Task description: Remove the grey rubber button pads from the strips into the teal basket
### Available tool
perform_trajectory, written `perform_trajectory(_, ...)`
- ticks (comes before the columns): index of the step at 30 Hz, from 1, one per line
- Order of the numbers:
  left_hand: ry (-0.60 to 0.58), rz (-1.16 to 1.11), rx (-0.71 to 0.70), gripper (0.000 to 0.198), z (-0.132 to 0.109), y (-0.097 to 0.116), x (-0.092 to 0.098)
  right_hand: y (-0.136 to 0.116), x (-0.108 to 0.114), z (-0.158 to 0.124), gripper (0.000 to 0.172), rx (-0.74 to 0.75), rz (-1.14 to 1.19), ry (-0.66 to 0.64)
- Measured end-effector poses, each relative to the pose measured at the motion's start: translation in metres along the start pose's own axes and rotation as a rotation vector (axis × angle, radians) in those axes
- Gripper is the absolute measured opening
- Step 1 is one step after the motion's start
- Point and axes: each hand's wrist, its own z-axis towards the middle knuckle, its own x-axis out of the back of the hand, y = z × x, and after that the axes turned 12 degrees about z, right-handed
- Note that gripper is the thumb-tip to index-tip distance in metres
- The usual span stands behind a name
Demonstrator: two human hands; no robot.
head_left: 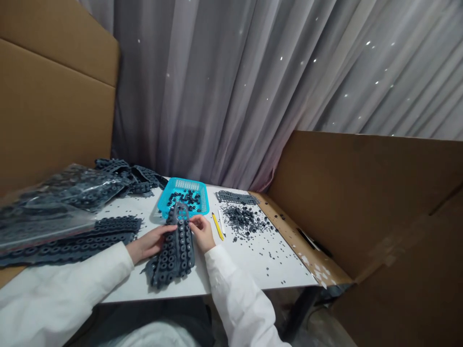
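Note:
A dark grey moulded rubber sheet (172, 260) with rows of round, ring-like parts lies at the near edge of the white table, its far end raised in front of the basket. My left hand (151, 242) grips its left side, thumb over the top and the other fingers partly hidden beneath. On the right edge, near the far end, my right hand (201, 232) has thumb and fingertips pinched together. Whether a small loose piece is between those fingertips I cannot make out. Just beyond is a blue plastic basket (207, 198) holding small dark pieces.
A yellow pen (217, 226) and a white pen (222, 222) lie right of my right hand. Farther right are a heap of dark bits (241, 219) and a perforated sheet (237, 197). More moulded sheets (119, 224) and a clear plastic bag (72, 188) crowd the left. Cardboard panels (379, 193) flank the table.

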Motion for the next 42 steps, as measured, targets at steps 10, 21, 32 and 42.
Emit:
perform_trajectory(10, 0.145, 0.205, -0.138, 0.034, 0.003, -0.004, 0.0, -0.006, 0.001, -0.006, 0.014, 0.058, -0.266, -0.106)
perform_trajectory(21, 0.083, 0.292, -0.203, 0.036, 0.006, -0.006, 0.001, -0.011, 0.004, -0.008, 0.027, 0.087, -0.403, -0.324)
perform_trajectory(32, 0.13, 0.136, -0.155, 0.032, 0.003, -0.002, -0.007, -0.01, -0.007, -0.011, 0.035, -0.003, -0.205, -0.208)
perform_trajectory(42, 0.149, -0.16, -0.142, 0.01, 0.033, 0.053, -0.036, 0.003, -0.028, 0.049, 0.024, -0.076, 0.228, 0.136)
